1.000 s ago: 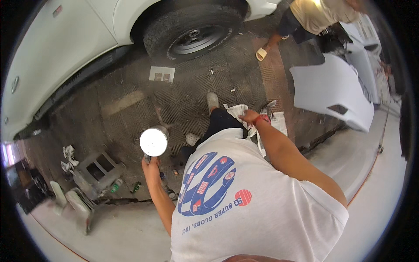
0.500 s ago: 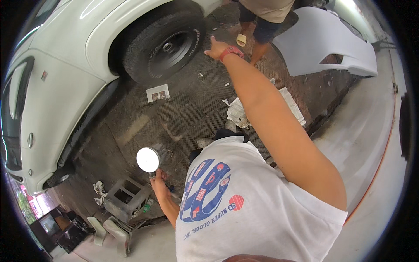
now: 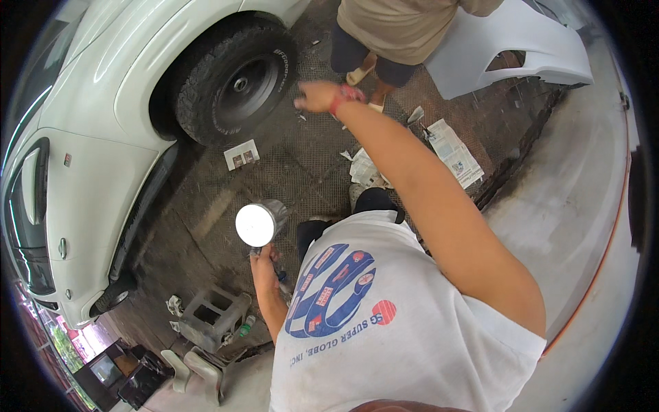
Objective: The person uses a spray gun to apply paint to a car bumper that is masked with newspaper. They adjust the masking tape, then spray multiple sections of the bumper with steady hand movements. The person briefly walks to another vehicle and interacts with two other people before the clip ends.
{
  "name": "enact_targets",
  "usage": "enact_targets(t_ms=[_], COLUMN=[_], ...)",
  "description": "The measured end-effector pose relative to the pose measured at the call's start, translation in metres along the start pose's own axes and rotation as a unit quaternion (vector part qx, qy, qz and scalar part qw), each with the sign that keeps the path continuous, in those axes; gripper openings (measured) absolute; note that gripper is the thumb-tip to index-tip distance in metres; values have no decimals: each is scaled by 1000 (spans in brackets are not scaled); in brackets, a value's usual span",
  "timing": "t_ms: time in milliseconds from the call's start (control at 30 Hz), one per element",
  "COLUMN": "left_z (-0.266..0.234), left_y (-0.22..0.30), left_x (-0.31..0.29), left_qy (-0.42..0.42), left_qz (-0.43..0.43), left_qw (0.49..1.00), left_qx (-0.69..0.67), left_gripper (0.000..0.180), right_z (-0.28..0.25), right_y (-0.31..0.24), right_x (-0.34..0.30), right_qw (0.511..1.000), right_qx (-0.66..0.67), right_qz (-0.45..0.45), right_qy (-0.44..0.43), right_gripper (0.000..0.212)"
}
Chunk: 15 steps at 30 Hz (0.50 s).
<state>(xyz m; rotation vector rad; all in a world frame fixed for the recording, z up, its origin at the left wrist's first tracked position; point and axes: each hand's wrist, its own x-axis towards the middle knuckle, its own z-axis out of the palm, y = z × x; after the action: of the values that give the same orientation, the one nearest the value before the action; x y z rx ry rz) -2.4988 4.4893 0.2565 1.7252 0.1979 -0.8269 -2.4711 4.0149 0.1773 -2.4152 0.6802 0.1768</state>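
Observation:
My left hand (image 3: 263, 261) is closed round the lower part of a spray gun (image 3: 277, 218), held low at my left side. Its metal cup has a bright white round top facing up. Stretched far forward, my right arm ends in my right hand (image 3: 318, 96), which is slightly blurred, with fingers apart and nothing seen in them. A red band circles that wrist. Beyond the hand, to the left, is the black tyre (image 3: 237, 86) of a white car (image 3: 89, 178). The hand appears apart from it.
Another person (image 3: 395, 31) in a tan shirt and sandals stands ahead. At the far right lies a pale bumper (image 3: 473, 58). Newspaper sheets (image 3: 453, 152) and a smaller printed sheet (image 3: 241, 156) lie on the dark floor. A grey plastic stool (image 3: 209, 317) stands low left.
My right hand has swung left and a little lower in the picture. The spray gun appears farther right and higher. The other person shows more fully, and the whole view has shifted.

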Motion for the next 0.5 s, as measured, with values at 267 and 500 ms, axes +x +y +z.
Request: enact_targets(t_ms=[267, 500], left_z=[13, 1], left_y=[-4, -23], left_x=[-3, -7], left_qy=[-24, -83], left_qz=[11, 10], left_qw=[999, 996], left_qx=[26, 44], left_gripper=[15, 20], right_z=[203, 249], right_y=[161, 232], right_x=[-213, -413], right_qw=[952, 865], right_qx=[-48, 121], right_qz=[181, 446], right_qy=[-242, -197], right_gripper=[77, 76])
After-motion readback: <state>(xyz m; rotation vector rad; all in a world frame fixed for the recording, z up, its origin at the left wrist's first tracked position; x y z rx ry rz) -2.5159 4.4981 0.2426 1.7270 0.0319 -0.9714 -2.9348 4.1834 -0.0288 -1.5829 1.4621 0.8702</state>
